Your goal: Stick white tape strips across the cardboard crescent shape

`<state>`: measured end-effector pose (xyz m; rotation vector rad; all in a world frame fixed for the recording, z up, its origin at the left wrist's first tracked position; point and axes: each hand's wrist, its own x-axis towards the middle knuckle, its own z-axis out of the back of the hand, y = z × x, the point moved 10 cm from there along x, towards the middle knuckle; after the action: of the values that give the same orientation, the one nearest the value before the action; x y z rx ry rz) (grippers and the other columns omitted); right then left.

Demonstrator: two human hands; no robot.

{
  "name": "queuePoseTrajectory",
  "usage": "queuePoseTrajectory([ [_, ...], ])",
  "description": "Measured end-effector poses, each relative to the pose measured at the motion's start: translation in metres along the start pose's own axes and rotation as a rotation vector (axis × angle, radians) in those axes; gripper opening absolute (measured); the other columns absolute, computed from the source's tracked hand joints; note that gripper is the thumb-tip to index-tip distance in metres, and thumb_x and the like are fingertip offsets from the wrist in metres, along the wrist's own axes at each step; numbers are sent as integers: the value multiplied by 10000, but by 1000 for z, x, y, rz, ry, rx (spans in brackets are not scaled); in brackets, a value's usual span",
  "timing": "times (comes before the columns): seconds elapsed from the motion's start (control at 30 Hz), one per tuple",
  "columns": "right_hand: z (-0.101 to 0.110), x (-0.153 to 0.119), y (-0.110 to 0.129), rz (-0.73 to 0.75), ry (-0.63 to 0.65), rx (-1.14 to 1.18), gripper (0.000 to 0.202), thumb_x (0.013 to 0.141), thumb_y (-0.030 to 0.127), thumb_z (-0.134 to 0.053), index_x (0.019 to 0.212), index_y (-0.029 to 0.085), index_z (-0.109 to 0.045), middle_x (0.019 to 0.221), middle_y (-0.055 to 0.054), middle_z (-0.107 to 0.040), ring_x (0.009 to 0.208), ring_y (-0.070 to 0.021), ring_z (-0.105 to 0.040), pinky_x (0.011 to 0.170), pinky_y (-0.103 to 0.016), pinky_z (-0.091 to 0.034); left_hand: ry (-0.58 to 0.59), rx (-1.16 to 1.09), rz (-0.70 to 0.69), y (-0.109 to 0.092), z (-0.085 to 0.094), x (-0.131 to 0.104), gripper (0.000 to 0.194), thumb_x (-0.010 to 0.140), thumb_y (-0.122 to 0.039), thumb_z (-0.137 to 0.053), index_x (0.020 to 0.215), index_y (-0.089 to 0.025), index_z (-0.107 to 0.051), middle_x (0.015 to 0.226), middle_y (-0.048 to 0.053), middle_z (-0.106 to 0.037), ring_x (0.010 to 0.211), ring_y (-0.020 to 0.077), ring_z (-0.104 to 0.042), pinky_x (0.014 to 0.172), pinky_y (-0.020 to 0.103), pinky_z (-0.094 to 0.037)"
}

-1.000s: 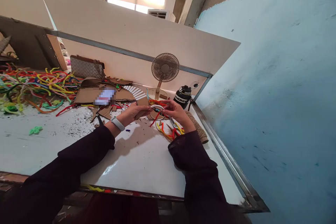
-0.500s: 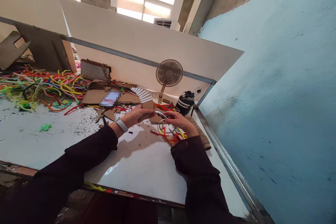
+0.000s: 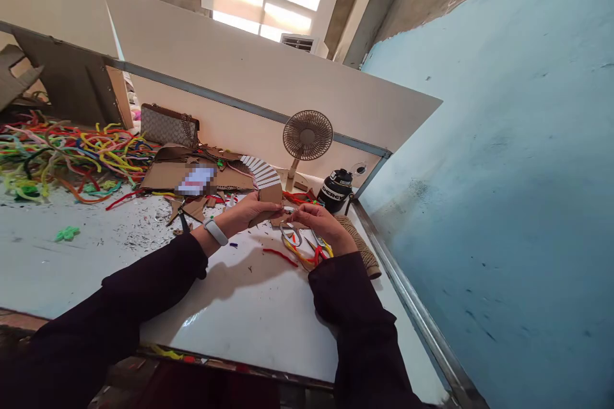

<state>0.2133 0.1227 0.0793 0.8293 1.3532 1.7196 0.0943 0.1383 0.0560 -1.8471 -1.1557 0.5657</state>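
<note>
My left hand [image 3: 244, 212], with a pale band on its wrist, is closed on the lower end of a curved brown cardboard piece [image 3: 271, 195]. White stripes cross the upper part of that piece. Close beside it, my right hand [image 3: 325, 225] pinches a thin white strip [image 3: 288, 209] near the cardboard's edge. A pale loop [image 3: 291, 241] hangs below the right fingers; whether it belongs to the same strip I cannot tell. Under the right hand lie scissors [image 3: 316, 254] among red and yellow fuzzy stems, partly hidden.
Colourful pipe cleaners [image 3: 86, 153] are heaped at the left. Behind my hands are torn cardboard [image 3: 158, 174] with a phone [image 3: 196, 180], a handbag [image 3: 167, 125], a fan [image 3: 307, 135] and a black bottle [image 3: 334, 190]. A ridged brown roll [image 3: 367, 255] lies right; a green fuzzy flower [image 3: 67, 234] lies left.
The right hand has shifted slightly, bringing its fingertips closer to the left. The pale loop now hangs lower and narrower. The view has turned a little.
</note>
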Motion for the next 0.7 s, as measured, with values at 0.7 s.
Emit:
queuePoseTrajectory([
  [0.7,28,-16,23,68,-169,41,280,686,408,-795,796,177,-680,673,32,-597,578,-82,-486,556,-232,-361,125,225,206,18,-4,-9,421,714,-258,-771,1094,-163,-617,1197,138,-676,938,250,-708,623,270,-552],
])
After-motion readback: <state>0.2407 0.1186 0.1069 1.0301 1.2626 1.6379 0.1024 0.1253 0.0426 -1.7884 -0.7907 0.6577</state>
